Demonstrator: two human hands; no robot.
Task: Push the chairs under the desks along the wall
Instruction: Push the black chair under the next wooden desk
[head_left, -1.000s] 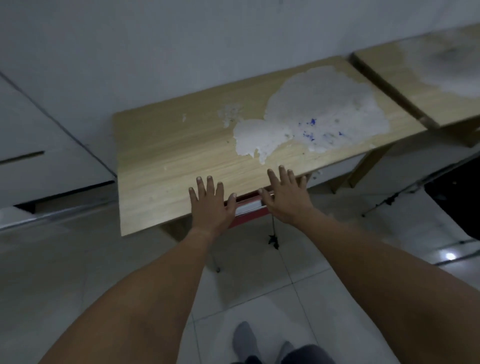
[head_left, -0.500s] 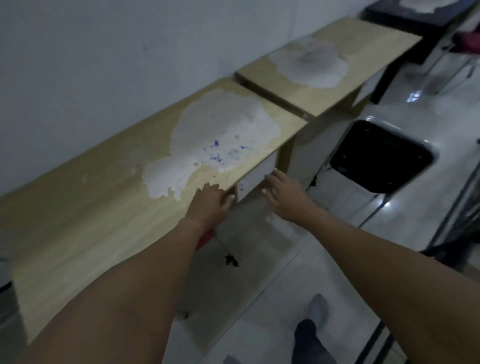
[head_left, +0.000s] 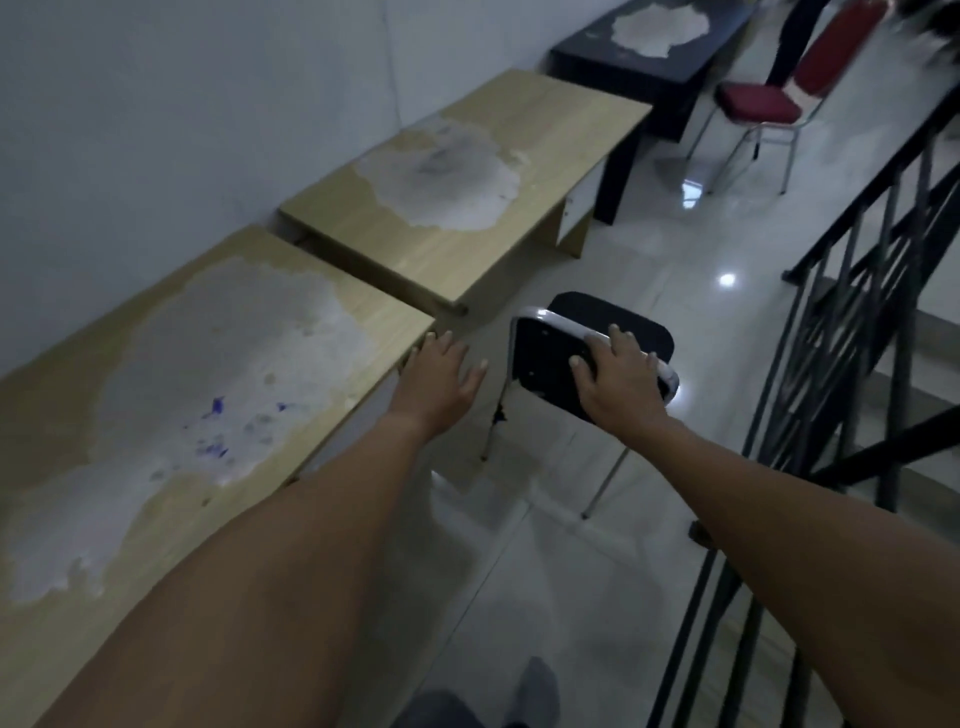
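Head view, right hand (head_left: 621, 374) gripping black chair (head_left: 550, 358) backrest

we lost the near counter (head_left: 78, 415) past the left edge, and the right grip (head_left: 621, 376) covered part of the black chair's (head_left: 550, 358) backrest.

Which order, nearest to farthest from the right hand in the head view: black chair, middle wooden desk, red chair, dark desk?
1. black chair, under the right hand.
2. middle wooden desk, ahead-left by the wall.
3-4. red chair and dark desk, far end; too close to call.
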